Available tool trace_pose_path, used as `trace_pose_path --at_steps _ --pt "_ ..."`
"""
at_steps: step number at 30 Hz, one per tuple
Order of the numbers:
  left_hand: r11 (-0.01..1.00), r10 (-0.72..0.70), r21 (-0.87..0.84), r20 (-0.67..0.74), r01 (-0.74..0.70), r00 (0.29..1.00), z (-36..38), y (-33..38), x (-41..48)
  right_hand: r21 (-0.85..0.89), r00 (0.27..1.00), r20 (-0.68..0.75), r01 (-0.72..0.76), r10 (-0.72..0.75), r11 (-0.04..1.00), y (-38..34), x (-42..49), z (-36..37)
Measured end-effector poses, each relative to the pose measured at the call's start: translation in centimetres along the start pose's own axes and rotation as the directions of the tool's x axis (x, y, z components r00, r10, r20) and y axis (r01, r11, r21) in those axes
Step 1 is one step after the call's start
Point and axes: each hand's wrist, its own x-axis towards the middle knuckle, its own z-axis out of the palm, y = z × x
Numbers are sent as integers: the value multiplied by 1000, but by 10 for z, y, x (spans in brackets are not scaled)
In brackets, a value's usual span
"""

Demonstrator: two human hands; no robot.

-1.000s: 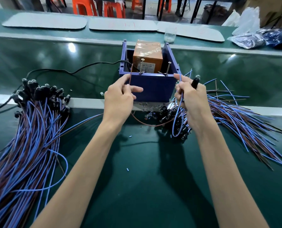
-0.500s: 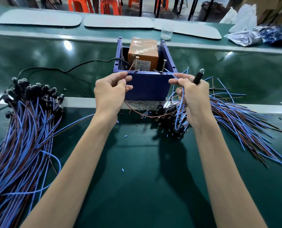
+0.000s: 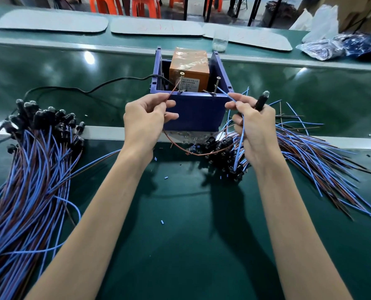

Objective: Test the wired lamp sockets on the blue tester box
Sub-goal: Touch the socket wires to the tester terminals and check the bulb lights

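Holding one black lamp socket (image 3: 260,101) and its thin blue wire (image 3: 223,93) in our right hand (image 3: 254,126), we pinch its brown wire (image 3: 173,92) in our left hand (image 3: 145,120) at the blue plastic tester box (image 3: 193,111). Next, each bare end must press on its metal screw (image 3: 181,81).

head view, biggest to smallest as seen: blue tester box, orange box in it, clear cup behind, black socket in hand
blue plastic tester box
orange taped box
clear cup and black lamp socket: alike, cup farther, unranked
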Motion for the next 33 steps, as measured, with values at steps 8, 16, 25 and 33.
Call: trace_pose_path --at_steps 8,16,25,33 --pt "997 8 71 66 -13 998 -11 8 2 18 1000 -4 5 -5 1000 1 1 -1" --pt "993 -18 114 112 6 994 -15 12 3 22 1000 1 18 -18 1000 3 -1 0" --pt "982 0 188 133 -25 991 -18 11 2 41 1000 8 26 -27 999 3 -2 0" --pt "976 0 217 140 -30 990 -19 12 2 16 1000 2 24 -24 1000 3 -2 -1"
